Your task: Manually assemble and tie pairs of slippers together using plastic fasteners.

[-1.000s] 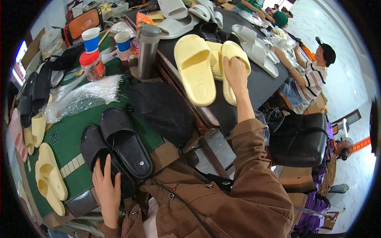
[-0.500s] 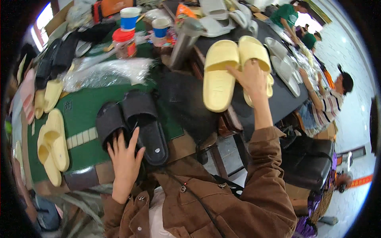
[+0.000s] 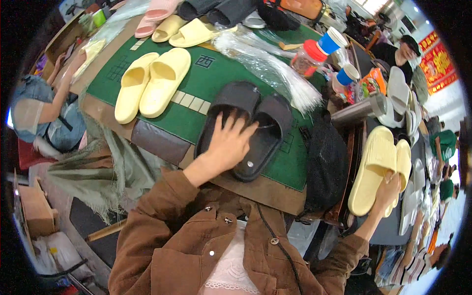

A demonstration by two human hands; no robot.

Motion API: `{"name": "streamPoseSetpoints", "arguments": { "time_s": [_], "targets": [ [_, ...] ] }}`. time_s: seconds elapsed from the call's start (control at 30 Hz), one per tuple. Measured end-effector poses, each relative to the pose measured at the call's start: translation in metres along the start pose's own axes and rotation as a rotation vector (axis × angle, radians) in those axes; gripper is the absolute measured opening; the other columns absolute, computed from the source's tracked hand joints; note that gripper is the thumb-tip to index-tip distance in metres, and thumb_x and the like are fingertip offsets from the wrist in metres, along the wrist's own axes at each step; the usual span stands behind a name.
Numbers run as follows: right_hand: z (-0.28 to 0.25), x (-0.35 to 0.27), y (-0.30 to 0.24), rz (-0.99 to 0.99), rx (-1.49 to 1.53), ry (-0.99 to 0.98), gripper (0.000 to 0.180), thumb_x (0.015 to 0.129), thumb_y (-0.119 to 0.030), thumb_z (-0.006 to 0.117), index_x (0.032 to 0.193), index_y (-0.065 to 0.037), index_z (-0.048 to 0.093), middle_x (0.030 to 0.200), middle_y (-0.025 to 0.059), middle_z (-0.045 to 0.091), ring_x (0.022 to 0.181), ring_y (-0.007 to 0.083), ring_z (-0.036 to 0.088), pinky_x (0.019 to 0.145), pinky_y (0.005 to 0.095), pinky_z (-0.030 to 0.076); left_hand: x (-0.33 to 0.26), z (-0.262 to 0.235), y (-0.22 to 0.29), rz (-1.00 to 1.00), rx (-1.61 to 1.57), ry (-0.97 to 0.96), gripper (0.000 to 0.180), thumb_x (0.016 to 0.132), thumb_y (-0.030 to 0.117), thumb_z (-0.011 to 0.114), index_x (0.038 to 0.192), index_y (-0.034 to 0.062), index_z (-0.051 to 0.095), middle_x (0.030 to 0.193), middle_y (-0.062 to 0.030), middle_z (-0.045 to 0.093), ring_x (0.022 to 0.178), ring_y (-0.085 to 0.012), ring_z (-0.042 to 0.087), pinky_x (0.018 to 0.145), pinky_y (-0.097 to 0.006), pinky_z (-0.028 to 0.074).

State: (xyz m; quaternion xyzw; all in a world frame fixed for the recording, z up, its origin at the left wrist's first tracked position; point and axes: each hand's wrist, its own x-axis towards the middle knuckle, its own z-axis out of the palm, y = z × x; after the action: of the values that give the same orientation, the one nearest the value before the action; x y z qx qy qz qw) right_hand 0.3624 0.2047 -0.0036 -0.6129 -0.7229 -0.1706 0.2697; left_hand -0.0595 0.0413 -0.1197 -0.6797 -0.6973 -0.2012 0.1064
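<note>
A pair of black slide slippers (image 3: 265,132) lies on the green mat at the front edge of the table, toes pointing away from me. My left hand (image 3: 228,142) rests on the left slipper of that pair, fingers spread and reaching into its foot opening below the strap. Over to the right, my right hand (image 3: 387,191) is at a pair of pale yellow slides (image 3: 368,182). Its fingers are closed at the inner edge of the nearer slide, by the strap opening; the fingertips are partly hidden.
On the green mat (image 3: 162,130) sits another yellow pair (image 3: 164,83). Beyond are clear plastic bags (image 3: 265,61), more slippers, a red-lidded jar (image 3: 309,58), paper cups (image 3: 332,40) and a steel flask (image 3: 361,109). People work at left and right.
My view has turned left, so the table and both slipper pairs appear farther right. My left hand stays at the black slippers and my right hand at the yellow ones, its fingers drawn closer together.
</note>
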Motion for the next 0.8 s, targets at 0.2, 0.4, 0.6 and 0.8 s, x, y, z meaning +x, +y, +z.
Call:
{"name": "streamPoseSetpoints", "arguments": {
  "time_s": [0.2,0.4,0.6,0.8],
  "targets": [
    [-0.026,-0.021,0.008,-0.08,0.121,0.152,0.033,0.093,-0.02,0.046,0.101,0.011,0.055,0.087,0.0268,0.056,0.081,0.0436,0.054,0.071,0.0478,0.042,0.011,-0.007,-0.078,-0.165,0.226,0.011,0.048,0.078,0.016,0.057,0.127,0.0182,0.053,0.119,-0.0134,0.053,0.116,-0.0314,0.047,0.098,-0.054,0.034],
    [-0.064,-0.034,-0.029,0.157,0.367,-0.002,0.026,0.089,-0.013,0.052,0.101,0.009,0.056,0.087,0.0196,0.06,0.079,0.0316,0.058,0.068,0.0361,0.044,0.002,-0.021,-0.165,-0.266,0.342,0.025,0.046,0.083,0.013,0.051,0.129,0.0205,0.051,0.12,-0.0135,0.054,0.115,-0.03,0.049,0.097,-0.05,0.038],
    [-0.05,-0.04,-0.158,0.02,0.706,-0.107,0.022,0.085,-0.006,0.053,0.102,0.008,0.058,0.09,0.0181,0.061,0.08,0.0274,0.06,0.067,0.0336,0.046,0.003,-0.033,-0.243,-0.356,0.296,0.066,0.04,0.087,0.011,0.052,0.125,0.024,0.056,0.118,-0.0215,0.057,0.107,-0.0366,0.056,0.087,-0.044,0.047],
    [-0.031,-0.048,-0.233,-0.245,0.797,-0.295,0.021,0.085,-0.002,0.052,0.104,0.005,0.058,0.097,0.0226,0.062,0.088,0.0341,0.063,0.075,0.0363,0.049,-0.005,-0.045,-0.255,-0.436,0.321,0.104,0.034,0.089,0.011,0.05,0.12,0.0195,0.06,0.127,-0.0217,0.052,0.116,-0.0376,0.05,0.095,-0.043,0.042]
  ]
}}
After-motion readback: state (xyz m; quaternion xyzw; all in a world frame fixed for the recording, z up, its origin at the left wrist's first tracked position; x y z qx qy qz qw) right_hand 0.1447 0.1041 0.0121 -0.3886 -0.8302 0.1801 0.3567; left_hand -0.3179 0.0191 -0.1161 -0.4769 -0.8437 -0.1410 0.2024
